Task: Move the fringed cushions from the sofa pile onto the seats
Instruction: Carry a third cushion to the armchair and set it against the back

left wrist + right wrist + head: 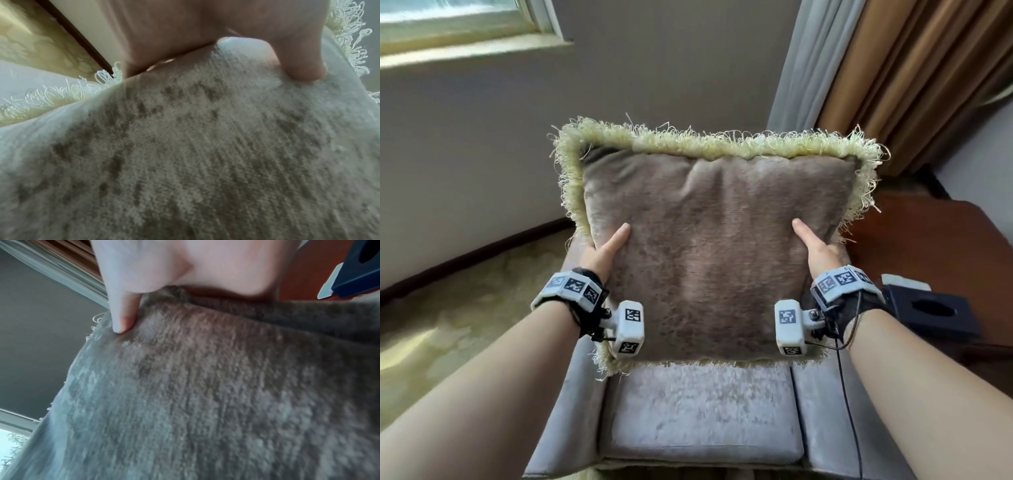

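A brown plush cushion (712, 246) with a pale yellow-green fringe (709, 142) is held upright above the grey armchair seat (702, 411), its lower edge near the seat; whether it touches cannot be told. The left hand (604, 251) grips its left side and the right hand (815, 248) its right side, each grip pinching the cushion with a thumb on the front face. The remaining fingers lie behind the cushion, hidden in the head view. The cushion also hides the chair's backrest. Both wrist views are blurred and almost filled by plush; each shows only a thumb (302, 65) pressing into the pile. A dark box (931, 313) sits on the wooden surface (935, 240) at right, partly behind the right wrist.
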